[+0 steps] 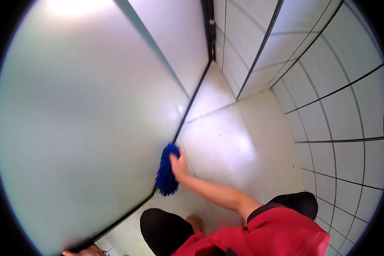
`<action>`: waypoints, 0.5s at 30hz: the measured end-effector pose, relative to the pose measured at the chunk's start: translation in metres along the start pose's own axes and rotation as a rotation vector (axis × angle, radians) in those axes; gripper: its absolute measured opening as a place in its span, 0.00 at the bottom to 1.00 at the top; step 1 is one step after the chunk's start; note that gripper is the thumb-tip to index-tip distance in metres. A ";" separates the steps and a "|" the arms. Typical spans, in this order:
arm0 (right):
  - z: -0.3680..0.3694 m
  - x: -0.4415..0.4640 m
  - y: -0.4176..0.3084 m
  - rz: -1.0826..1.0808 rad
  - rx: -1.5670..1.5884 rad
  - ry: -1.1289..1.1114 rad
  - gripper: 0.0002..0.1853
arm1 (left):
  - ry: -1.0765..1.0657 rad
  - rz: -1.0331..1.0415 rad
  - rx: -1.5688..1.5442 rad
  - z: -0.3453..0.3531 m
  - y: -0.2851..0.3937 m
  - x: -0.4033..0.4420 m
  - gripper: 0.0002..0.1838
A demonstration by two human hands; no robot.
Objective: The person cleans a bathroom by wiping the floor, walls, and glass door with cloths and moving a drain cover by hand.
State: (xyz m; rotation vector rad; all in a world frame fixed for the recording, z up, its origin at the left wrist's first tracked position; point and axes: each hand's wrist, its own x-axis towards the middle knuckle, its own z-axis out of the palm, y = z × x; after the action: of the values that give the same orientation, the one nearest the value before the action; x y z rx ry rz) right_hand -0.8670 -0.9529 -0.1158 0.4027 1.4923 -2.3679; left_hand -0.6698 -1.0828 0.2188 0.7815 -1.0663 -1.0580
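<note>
The right forearm (219, 195) reaches forward across the body, bare below the elbow, its hand (179, 165) partly curled. The left hand (87, 251) shows only partly, low at the left edge.

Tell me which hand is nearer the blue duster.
Right. The right hand holds the blue duster; the left hand is well away from it, by the frosted panel's dark edge.

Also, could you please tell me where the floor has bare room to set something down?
The widest bare floor lies between the dark rail and tiled wall, ahead of the right hand. It is crowded around the blue duster and the knees.
</note>
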 end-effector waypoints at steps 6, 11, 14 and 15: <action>0.017 0.187 -0.243 -0.917 -0.063 0.129 0.23 | -0.156 0.174 0.071 0.039 0.004 -0.026 0.44; 0.039 0.271 -0.310 -0.932 -0.964 0.432 0.24 | -0.080 0.108 0.009 0.048 0.004 -0.032 0.45; 0.022 0.272 -0.290 -0.769 -1.038 0.365 0.21 | -0.071 0.209 0.097 0.056 0.010 -0.038 0.45; 0.001 0.282 -0.261 -0.647 -1.050 0.334 0.21 | -0.071 0.184 0.119 0.053 0.010 -0.035 0.46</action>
State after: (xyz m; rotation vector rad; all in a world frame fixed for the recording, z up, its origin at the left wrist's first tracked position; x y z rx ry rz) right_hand -1.2295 -0.8789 -0.0130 0.0270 3.0709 -1.4961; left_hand -0.7207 -1.0468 0.2340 0.7289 -1.2466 -0.8773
